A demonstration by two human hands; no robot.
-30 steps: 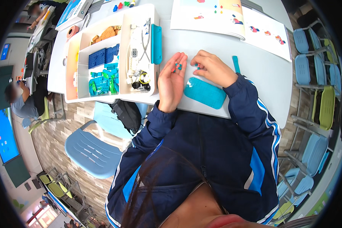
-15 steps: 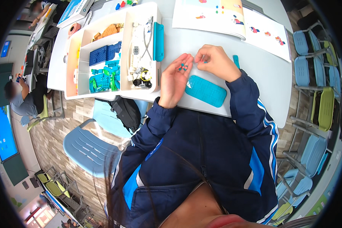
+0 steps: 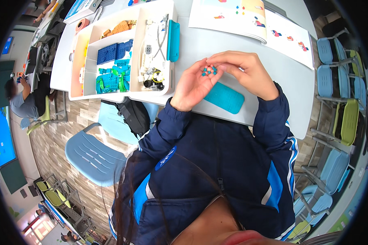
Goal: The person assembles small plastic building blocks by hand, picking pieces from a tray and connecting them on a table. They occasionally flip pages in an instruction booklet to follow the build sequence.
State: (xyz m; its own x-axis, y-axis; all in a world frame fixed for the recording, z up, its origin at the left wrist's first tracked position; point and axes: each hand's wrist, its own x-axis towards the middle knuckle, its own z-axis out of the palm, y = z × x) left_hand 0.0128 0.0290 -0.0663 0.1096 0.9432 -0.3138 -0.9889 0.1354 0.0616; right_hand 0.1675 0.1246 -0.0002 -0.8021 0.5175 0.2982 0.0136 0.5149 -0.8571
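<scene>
My left hand (image 3: 194, 87) is turned palm up and cupped, holding several small teal and orange building pieces (image 3: 209, 70) near its fingers. Over its fingertips reaches my right hand (image 3: 247, 72), fingers stretched out and thumb apart, close beside the small pieces; no piece shows clearly in its grasp. Below both hands a flat teal studded plate (image 3: 227, 99) with rounded corners lies on the table, its upper left part covered by my left hand.
A white sorting box (image 3: 133, 61) with orange, blue, green and white bricks stands at the left, a teal lid piece (image 3: 173, 41) along its side. An open instruction booklet (image 3: 249, 24) lies at the back right. Blue chairs (image 3: 96, 155) and a black bag (image 3: 133, 118) are below the table's left.
My right hand has moved from a pinch beside the left hand to stretched fingers over its fingertips. More small pieces now show in my left palm.
</scene>
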